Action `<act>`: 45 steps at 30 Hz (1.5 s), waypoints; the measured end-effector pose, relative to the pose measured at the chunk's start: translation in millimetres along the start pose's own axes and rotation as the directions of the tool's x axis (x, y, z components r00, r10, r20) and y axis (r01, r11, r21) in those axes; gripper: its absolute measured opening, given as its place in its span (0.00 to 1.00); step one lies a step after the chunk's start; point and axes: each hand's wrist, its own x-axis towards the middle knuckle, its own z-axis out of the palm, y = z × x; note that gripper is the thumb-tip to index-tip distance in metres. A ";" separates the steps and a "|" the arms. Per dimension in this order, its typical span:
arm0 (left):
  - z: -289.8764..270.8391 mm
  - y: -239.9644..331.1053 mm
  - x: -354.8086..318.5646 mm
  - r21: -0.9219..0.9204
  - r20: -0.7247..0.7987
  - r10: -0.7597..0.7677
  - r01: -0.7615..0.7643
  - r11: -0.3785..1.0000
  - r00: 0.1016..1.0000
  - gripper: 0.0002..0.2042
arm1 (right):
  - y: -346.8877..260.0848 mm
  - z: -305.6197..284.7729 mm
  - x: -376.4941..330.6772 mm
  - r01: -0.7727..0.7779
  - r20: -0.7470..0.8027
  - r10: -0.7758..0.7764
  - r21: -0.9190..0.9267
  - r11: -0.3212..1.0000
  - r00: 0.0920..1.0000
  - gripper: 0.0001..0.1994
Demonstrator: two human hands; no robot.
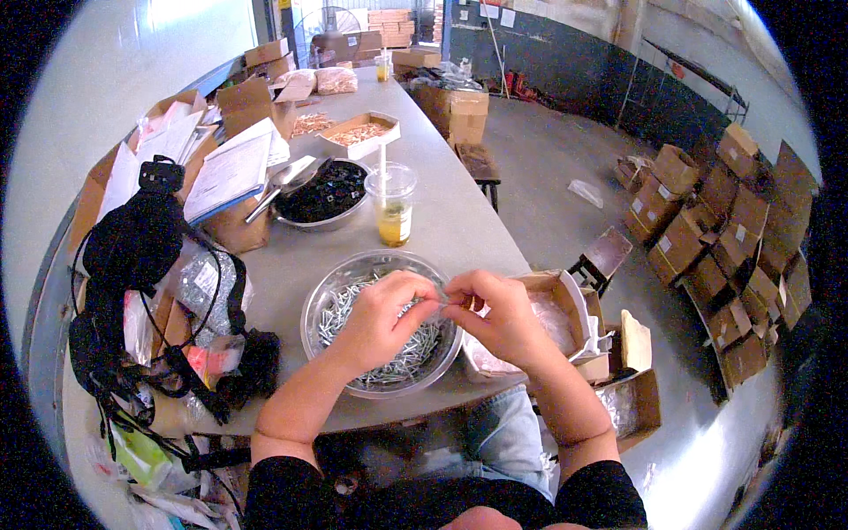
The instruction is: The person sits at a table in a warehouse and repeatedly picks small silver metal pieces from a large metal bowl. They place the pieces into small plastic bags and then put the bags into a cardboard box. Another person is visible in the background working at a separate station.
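Both my hands are raised above the right side of a clear round bowl (311, 334), close together with fingertips nearly meeting. The bowl holds many thin silvery screws or nails (412, 360). My left hand (385, 315) is closed in a pinch of thumb and forefinger. Thumb and fingers of my right hand (496, 316) are pinched as well. Whatever lies between the fingertips is too small and pale to name. Under my right hand stands an open carton (580, 305) lined with clear plastic and holding thin clear bags or film (551, 320).
Beyond the bowl stand a plastic cup (391, 208) with yellow drink and a straw, and a pan of small black parts (322, 196) with a metal scoop (281, 184). Black straps and bags (132, 238) crowd the left. Cartons (720, 238) pile on the floor at right.
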 end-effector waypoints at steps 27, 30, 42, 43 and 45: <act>189.0 -36.2 65.8 0.583 0.545 -0.313 -0.083 0.808 0.778 0.15 | 57.1 -180.1 -293.6 -0.836 -0.602 0.597 -0.256 0.486 0.531 0.11; 201.8 -40.0 75.0 0.571 0.532 -0.320 -0.053 0.819 0.784 0.14 | 69.8 -179.0 -299.4 -0.833 -0.574 0.615 -0.268 0.484 0.541 0.10; 169.2 -28.2 82.6 0.344 0.479 -0.244 0.076 0.936 0.843 0.06 | 68.6 -158.0 -258.4 -0.734 -0.434 0.602 -0.268 0.624 0.670 0.13; 159.4 -23.9 82.2 0.332 0.451 -0.241 0.089 0.939 0.859 0.07 | 67.9 -156.1 -251.5 -0.724 -0.423 0.595 -0.291 0.625 0.683 0.13; 133.4 -10.1 79.9 0.295 0.385 -0.239 0.127 0.947 0.892 0.07 | 69.0 -149.2 -235.6 -0.650 -0.393 0.527 -0.331 0.684 0.754 0.14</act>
